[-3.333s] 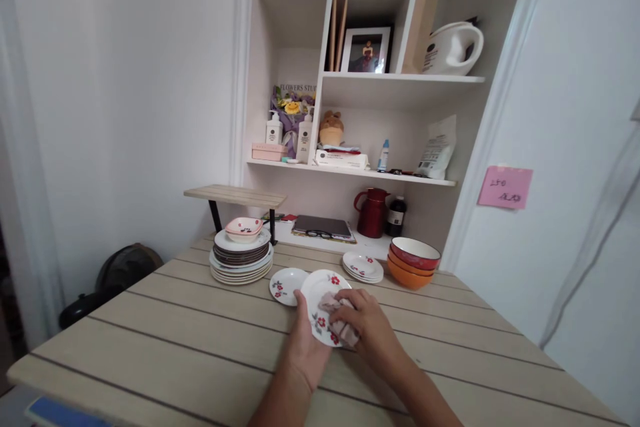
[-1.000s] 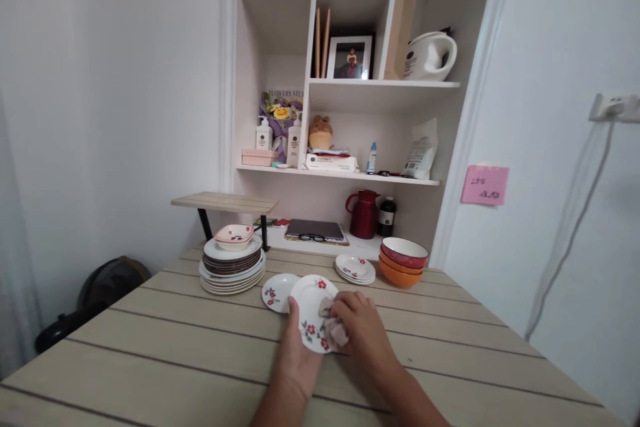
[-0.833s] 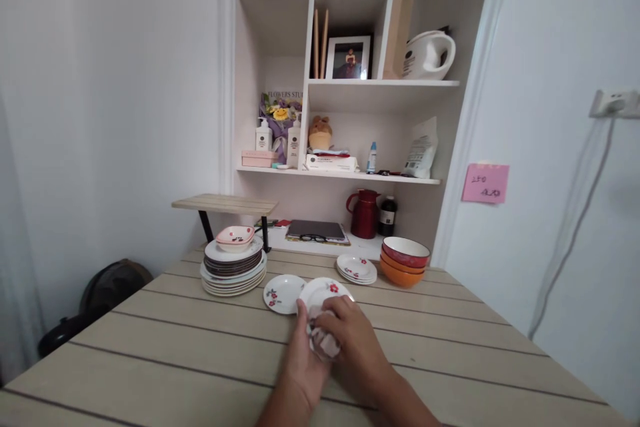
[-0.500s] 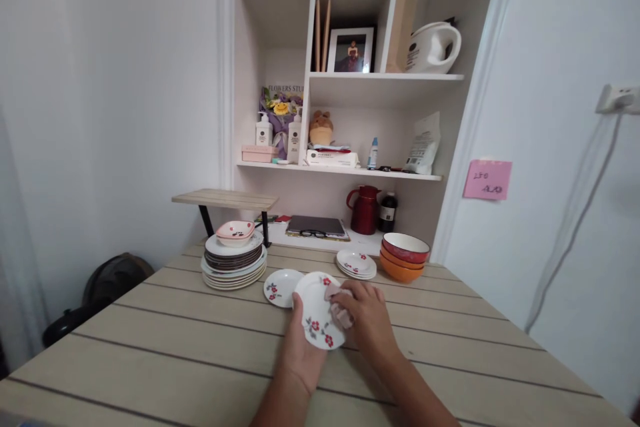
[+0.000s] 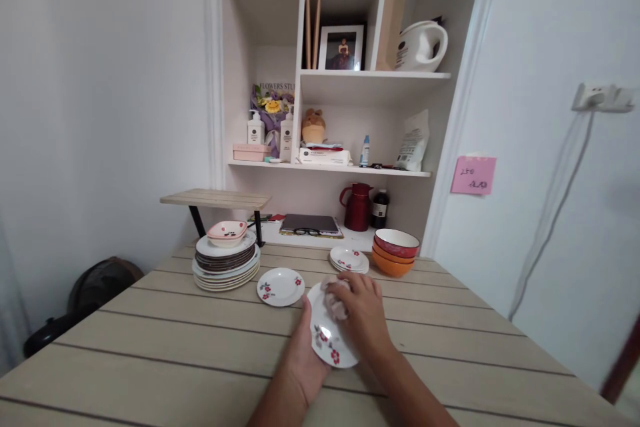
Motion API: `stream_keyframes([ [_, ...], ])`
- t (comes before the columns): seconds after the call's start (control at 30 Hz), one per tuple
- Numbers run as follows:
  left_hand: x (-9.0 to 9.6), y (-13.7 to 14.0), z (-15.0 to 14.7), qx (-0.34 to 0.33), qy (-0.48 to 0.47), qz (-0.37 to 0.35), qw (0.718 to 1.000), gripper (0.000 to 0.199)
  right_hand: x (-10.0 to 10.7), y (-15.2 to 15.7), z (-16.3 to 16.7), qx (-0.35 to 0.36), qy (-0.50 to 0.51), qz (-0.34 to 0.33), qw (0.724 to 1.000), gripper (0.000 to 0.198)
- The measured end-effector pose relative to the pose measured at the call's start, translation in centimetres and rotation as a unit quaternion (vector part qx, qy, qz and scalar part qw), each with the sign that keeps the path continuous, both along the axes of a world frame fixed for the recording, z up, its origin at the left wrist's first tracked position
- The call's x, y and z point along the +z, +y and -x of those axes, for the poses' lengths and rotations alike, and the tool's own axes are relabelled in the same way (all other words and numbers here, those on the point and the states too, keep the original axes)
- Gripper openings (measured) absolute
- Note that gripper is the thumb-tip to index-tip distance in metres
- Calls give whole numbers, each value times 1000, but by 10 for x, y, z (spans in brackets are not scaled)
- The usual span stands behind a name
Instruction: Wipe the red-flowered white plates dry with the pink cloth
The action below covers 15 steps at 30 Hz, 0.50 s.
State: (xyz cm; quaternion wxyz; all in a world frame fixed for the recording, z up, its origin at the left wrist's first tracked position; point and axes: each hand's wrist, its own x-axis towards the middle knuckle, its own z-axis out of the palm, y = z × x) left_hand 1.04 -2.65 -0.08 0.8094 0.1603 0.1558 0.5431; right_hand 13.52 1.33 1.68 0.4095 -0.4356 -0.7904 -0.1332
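My left hand (image 5: 304, 355) grips a small white plate (image 5: 327, 340) with red flowers by its left edge, thumb along the rim and fingers underneath. Pressed to the plate's upper face is a crumpled pale pink cloth (image 5: 336, 301), bunched in the closed fingers of my right hand (image 5: 363, 310). The right hand covers the plate's right side. A similar flowered plate (image 5: 281, 287) lies flat on the table just beyond my left hand. Farther back, a short stack of small flowered plates (image 5: 349, 259) sits beside several nested red and orange bowls (image 5: 394, 253).
On the left stands a tall stack of plates (image 5: 226, 267) topped by a square bowl (image 5: 227, 233), near a raised wooden stand (image 5: 215, 198). A red jug (image 5: 357, 207), a dark bottle (image 5: 380, 209) and a laptop (image 5: 310, 223) occupy the shelf base behind the slatted table (image 5: 165, 347).
The held plate has moved slightly right and down, away from the plate lying on the table. My right hand has shifted the cloth over the plate's upper part. The view has turned slightly right.
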Motion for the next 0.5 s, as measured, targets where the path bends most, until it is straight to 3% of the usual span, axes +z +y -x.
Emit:
stream_keyframes([
  [0.1, 0, 0, 0, -15, -1, 5, 1000, 67, -2, 9, -14, -72, 36, -13, 997, 38],
  [0.17, -2, 1, 0, -21, 3, 11, 1000, 67, -5, 10, -15, -73, 41, -11, 996, 39],
  [0.37, -5, 1, -1, -13, 5, -10, 1000, 64, -11, -1, 12, 61, 2, 2, 998, 37],
  [0.5, -6, 0, 3, -10, -9, -8, 1000, 68, -4, -14, 22, 180, -22, 38, 983, 44],
])
